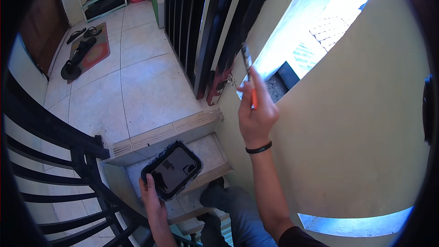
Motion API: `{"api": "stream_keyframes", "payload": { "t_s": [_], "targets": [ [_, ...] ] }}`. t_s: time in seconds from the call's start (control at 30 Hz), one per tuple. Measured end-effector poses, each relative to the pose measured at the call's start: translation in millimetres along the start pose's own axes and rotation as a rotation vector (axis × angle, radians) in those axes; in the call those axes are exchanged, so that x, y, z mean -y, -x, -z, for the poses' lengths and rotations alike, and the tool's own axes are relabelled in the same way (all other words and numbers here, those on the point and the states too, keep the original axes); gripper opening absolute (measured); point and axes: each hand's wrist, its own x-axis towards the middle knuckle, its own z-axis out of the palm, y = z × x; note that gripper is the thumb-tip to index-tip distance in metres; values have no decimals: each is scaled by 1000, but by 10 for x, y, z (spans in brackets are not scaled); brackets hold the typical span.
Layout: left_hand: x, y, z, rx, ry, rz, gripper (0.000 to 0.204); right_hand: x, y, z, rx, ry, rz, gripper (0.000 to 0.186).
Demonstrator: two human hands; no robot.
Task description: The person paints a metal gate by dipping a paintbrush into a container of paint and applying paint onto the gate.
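My right hand (257, 119), wearing a black wristband, is raised and closed around a paintbrush with an orange handle (254, 99). The brush points upward, its dark tip at the black metal door frame (231, 36); whether it touches is blurred. Bare reddish patches show at the foot of that frame (215, 88). Lower down, my left hand (154, 203) grips the near-left side of a black rectangular tray (191, 150). Dark, glossy liquid that looks like paint lies in the tray, and smears coat its rim. The fingers under the tray are hidden.
I am on tiled stairs (212, 151) below a tiled landing (146, 82). A black railing (50, 132) curves along the left. A cream wall (347, 142) with a window opening stands close on the right. Sandals (71, 69) lie on a mat near a shoe rack (103, 0).
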Motion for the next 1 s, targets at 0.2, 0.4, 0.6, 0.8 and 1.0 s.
{"api": "stream_keyframes", "payload": {
  "t_s": [0.2, 0.4, 0.6, 0.8, 1.0],
  "targets": [
    [-77, 122, 20, -1, 19, -15, 35, 50, 176, 188, 252, 19, -113, 31],
    [-126, 230, 1, 0, -2, -28, 34, 181, -617, 259, 121, 29, 6, 32],
    [-109, 269, 4, 0, 14, -31, 32, 184, -779, 275, -5, 28, 203, 41],
    [-148, 356, 6, -50, 28, -9, 31, 154, -462, 348, 252, 121, 223, 32],
    [-121, 404, 72, -35, 56, -20, 30, 427, -1340, 469, 150, 130, 290, 30]
  ]
}}
